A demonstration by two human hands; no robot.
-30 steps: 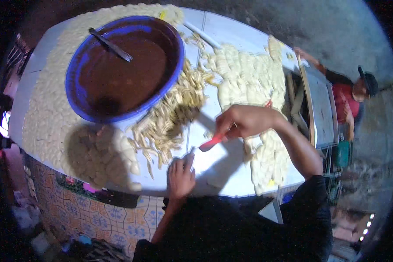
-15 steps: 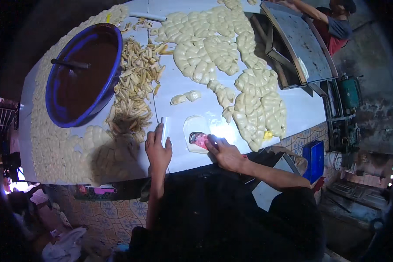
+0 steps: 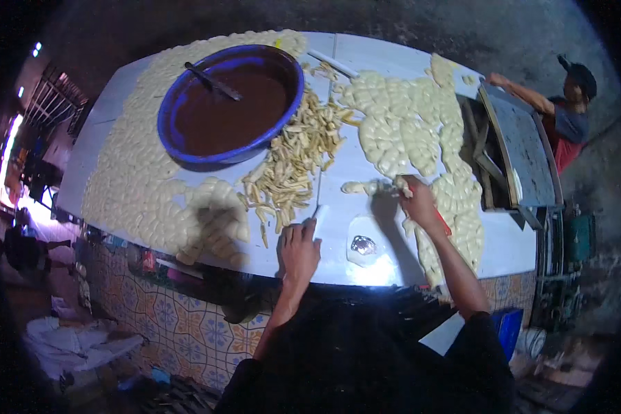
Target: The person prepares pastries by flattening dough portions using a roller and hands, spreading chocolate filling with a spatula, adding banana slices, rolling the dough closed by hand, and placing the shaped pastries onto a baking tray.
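Observation:
My left hand (image 3: pixel 300 250) rests near the table's front edge, fingers and thumb about the near end of a short white rolling pin (image 3: pixel 322 214). To its right lies a flattened piece of dough (image 3: pixel 358 257) with a dark, shiny dab of filling (image 3: pixel 363 245) on it. My right hand (image 3: pixel 419 198) is farther out, fingertips pinched on a small pale lump of dough (image 3: pixel 401 184) beside the dough mass. A red strip (image 3: pixel 442 222) shows by the right palm, perhaps part of a tool; its other end is hidden.
A blue basin (image 3: pixel 179 153) of brown filling with a dark-handled tool (image 3: pixel 214 83) stands left. Peeled banana strips (image 3: pixel 293 162) lie beside it. Dough pieces (image 3: pixel 127 200) cover the table's left side, more (image 3: pixel 386 131) the right. A metal tray (image 3: pixel 528 152) and another person (image 3: pixel 566 121) are at right.
My right hand has left the flattened dough and moved up to the dough pieces, leaving the dark filling uncovered. The view has shifted, and my left hand stays by the rolling pin.

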